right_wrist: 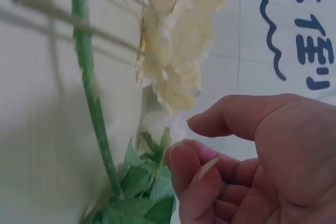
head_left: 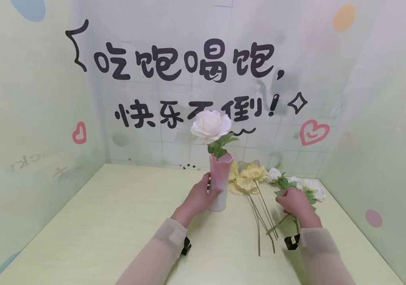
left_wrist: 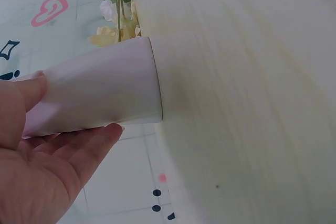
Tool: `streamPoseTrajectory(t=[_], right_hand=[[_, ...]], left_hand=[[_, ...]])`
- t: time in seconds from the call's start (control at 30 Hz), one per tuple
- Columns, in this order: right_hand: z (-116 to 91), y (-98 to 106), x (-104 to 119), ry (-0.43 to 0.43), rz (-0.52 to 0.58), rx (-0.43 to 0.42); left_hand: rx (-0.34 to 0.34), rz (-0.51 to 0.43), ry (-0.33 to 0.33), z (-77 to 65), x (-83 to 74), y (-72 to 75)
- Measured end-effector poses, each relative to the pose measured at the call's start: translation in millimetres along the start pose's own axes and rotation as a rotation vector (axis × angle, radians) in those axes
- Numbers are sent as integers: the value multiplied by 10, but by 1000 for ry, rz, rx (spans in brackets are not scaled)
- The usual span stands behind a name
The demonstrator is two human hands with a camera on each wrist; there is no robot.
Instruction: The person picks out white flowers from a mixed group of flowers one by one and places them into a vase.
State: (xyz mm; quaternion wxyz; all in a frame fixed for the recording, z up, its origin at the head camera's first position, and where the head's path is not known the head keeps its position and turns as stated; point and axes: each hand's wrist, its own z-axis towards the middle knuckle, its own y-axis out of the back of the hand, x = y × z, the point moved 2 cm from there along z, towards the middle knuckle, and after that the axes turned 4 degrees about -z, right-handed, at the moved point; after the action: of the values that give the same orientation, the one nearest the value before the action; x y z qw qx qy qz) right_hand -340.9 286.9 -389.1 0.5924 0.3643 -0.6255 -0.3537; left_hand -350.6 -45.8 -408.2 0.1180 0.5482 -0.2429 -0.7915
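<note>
My left hand (head_left: 200, 194) grips a slender vase (head_left: 219, 186), pink at the top and fading to white, from its left side. The vase stands upright on the table, and one white rose (head_left: 211, 126) with green leaves rises out of its mouth. In the left wrist view, the thumb and fingers (left_wrist: 97, 150) wrap the white lower body of the vase. My right hand (head_left: 296, 202) hovers over white roses (head_left: 314, 189) lying at the right. The right wrist view shows a gap between its thumb and bent fingers, nothing pinched there, with green leaves (right_wrist: 144, 187) close beside the fingertips.
Yellow flowers (head_left: 247, 184) with long thin stems lie on the pale wooden table (head_left: 92, 221) between the vase and the right hand. Printed walls (head_left: 174, 23) close in the table at the back and both sides. A small black device (head_left: 292, 242) sits at the right wrist.
</note>
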Motion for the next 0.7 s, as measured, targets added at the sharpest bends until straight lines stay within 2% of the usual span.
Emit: streamPoseTrajectory(t=[0.2,0.33,0.5,0.7], right_hand=[[-5,151,-176,-30,-123,-32],[25,207,-324,-58,-160,-43],[77,208,-497,-108,-161,-50],[-19,240,-453,-146,-133,-60]], left_hand=[[0,1,-14,1,6,5],[1,2,-16,2,9,2],[2,-1,-9,-1,5,6],[3,-2,-8,-10,-9,10]])
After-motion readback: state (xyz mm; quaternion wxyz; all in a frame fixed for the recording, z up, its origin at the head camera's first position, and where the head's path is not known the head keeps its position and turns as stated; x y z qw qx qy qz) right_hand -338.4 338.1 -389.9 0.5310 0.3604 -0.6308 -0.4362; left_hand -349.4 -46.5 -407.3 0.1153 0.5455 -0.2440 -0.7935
